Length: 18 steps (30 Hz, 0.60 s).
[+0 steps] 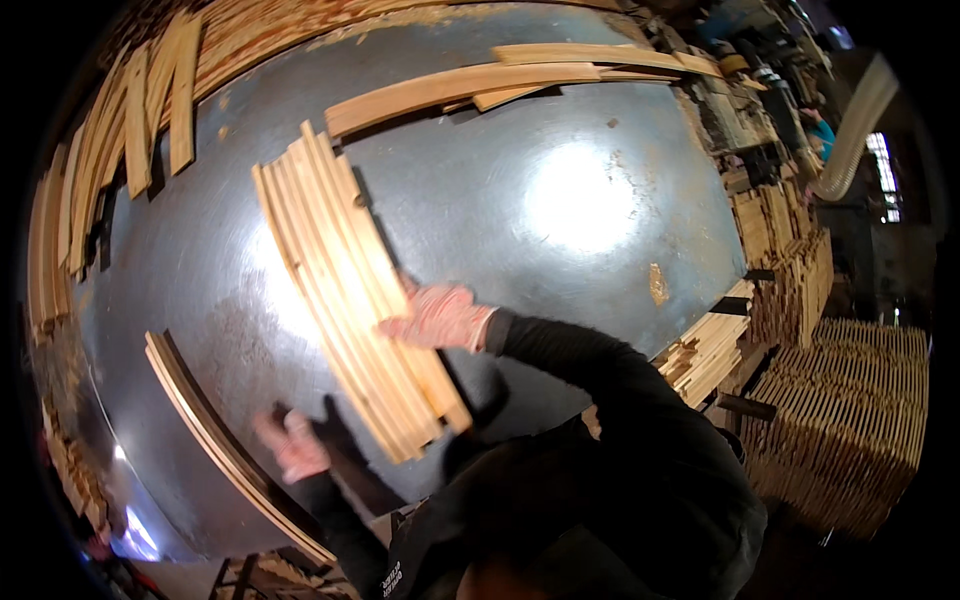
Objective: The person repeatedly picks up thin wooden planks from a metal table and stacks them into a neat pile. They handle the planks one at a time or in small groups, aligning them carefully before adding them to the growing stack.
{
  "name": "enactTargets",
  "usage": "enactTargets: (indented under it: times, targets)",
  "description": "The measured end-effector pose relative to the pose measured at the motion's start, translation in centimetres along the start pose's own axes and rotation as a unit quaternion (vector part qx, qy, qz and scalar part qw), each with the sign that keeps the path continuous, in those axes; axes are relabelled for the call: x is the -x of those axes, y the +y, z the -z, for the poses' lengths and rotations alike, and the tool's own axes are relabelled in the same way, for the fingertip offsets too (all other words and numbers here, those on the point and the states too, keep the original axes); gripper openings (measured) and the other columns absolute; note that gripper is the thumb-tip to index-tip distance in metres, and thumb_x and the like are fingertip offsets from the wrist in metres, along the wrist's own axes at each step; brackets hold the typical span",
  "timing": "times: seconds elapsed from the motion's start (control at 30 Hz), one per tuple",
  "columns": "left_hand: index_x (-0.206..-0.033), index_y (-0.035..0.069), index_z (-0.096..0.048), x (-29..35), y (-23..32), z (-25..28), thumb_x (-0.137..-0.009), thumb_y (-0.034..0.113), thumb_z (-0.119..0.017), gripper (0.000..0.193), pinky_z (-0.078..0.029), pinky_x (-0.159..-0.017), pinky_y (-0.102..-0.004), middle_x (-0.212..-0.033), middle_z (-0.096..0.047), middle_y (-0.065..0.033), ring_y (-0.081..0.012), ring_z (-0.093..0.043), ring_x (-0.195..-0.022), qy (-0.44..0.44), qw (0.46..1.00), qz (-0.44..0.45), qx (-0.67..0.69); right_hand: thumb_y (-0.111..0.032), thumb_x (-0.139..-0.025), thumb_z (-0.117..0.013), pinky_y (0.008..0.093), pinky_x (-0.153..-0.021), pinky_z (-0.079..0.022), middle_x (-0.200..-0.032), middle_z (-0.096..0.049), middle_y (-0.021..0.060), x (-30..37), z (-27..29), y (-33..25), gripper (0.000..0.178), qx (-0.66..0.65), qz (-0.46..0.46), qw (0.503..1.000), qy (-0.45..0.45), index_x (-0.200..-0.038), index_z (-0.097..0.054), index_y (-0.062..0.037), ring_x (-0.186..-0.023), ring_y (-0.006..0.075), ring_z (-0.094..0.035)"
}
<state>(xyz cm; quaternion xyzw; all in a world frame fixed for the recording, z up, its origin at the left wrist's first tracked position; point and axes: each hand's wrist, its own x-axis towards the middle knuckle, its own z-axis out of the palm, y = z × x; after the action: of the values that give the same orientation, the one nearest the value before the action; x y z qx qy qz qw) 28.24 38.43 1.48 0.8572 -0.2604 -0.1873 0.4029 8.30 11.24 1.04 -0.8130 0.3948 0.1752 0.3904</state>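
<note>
A bundle of long, pale wooden strips (340, 290) lies side by side, slanting across the metal tabletop in front of me. My right hand (440, 318), in a reddish knitted glove, grips the bundle's right edge, its thumb over the top; some of its fingers are hidden. To the left of the bundle's near end, my gloved left hand (292, 447) is held apart from the wood. It is slightly blurred, with its fingers spread and nothing in them. Left of that hand, another thin wooden strip (215, 435) lies along the table.
Longer boards (460, 90) lie across the far side of the metal table (480, 220). Many loose planks (140, 110) are heaped at the far left. Beyond the right edge stand stacked slats (840, 420) and a bunch of strips (708, 345). A flexible hose (860, 120) hangs at the upper right.
</note>
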Motion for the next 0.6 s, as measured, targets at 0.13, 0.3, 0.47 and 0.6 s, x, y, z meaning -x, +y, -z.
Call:
enactTargets:
  times: [0.13,0.3,0.47,0.6]
  targets:
    - [-0.142,0.002,-0.038,0.7,-2.7,-4.6,-0.097,0.023,-0.054,0.051,-0.048,-0.088,-0.0306,-0.121,-0.057,-0.0112,-0.0190,-0.055,-0.104,-0.046,0.976,0.056,0.205,-0.067,-0.083,-0.055,0.0407,-0.069,-0.054,-0.095,-0.067,0.0267,1.0,-4.8,-4.9,0.114,-0.124,0.132,0.983,-0.022,-0.147,-0.007,0.0148,-0.084,0.0340,-0.069]
    - [-0.134,-0.004,-0.042,0.4,-5.8,1.8,-0.098,0.038,-0.052,0.057,-0.047,-0.089,-0.0350,-0.113,-0.060,-0.0149,-0.0227,-0.057,-0.099,-0.005,0.996,0.081,-0.038,-0.062,-0.089,-0.049,0.0415,-0.072,-0.051,-0.104,-0.065,0.0219,1.7,-4.3,-4.8,0.091,-0.023,0.278,0.929,-0.244,-0.148,-0.024,0.0032,-0.091,0.0332,-0.066]
    - [-0.143,-0.004,-0.036,-12.8,12.8,-9.9,-0.093,0.018,-0.057,0.059,-0.035,-0.109,-0.0370,-0.141,-0.046,-0.0229,-0.0301,-0.045,-0.130,-0.050,0.986,-0.151,-0.040,-0.058,-0.089,-0.052,0.0463,-0.103,-0.037,-0.138,-0.046,0.0229,0.1,5.7,11.6,0.083,-0.183,0.079,0.960,0.195,-0.147,-0.031,-0.0028,-0.123,0.0369,-0.046]
    - [-0.146,0.002,-0.036,-27.6,32.6,-29.3,-0.093,0.030,-0.058,0.064,-0.028,-0.114,-0.0436,-0.147,-0.042,-0.0192,-0.0336,-0.035,-0.140,-0.109,0.879,-0.428,-0.181,-0.065,-0.083,-0.060,0.0477,-0.116,-0.019,-0.151,-0.026,0.0317,-3.8,15.4,20.5,0.105,-0.179,-0.099,0.881,0.426,-0.150,-0.019,0.0057,-0.143,0.0434,-0.021]
